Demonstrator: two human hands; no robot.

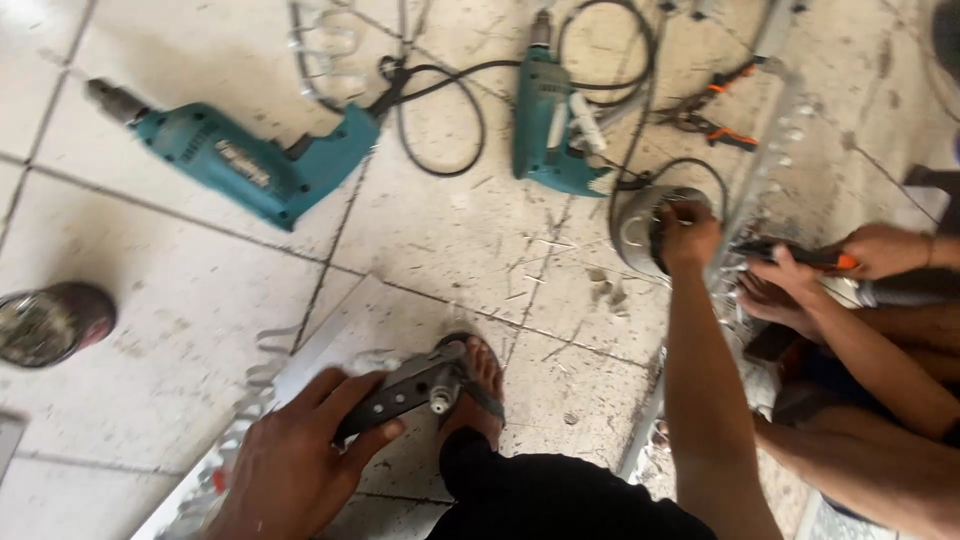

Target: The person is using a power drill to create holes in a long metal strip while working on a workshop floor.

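A flat dark metal bracket with a row of small holes [400,392] lies tilted in the left hand [295,455], a pale round stud at its far end, above a sandalled foot. The round grey metal tin [640,228] sits on the tiled floor under the right hand [688,235]; its contents are too blurred to tell.
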